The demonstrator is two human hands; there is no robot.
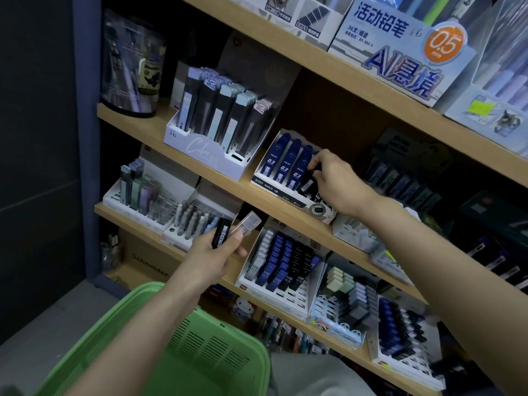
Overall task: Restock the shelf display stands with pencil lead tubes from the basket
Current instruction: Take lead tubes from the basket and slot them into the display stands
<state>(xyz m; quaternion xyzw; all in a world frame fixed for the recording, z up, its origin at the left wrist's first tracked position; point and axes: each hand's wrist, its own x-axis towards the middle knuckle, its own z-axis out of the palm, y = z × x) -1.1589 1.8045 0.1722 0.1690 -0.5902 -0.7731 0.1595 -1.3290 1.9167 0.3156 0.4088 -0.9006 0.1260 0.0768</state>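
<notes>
Now | right hand (335, 182) pinches black tube (307, 184) in stand (288, 198) | left hand (206, 256) grips two tubes (221, 232)

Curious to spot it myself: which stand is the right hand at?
Find the wooden shelf under the 0.5 box. Right of the tall white stand sits a low white stand, where the right hand pinches a black tube. Only it holds three blue tubes marked 0.3.
</notes>
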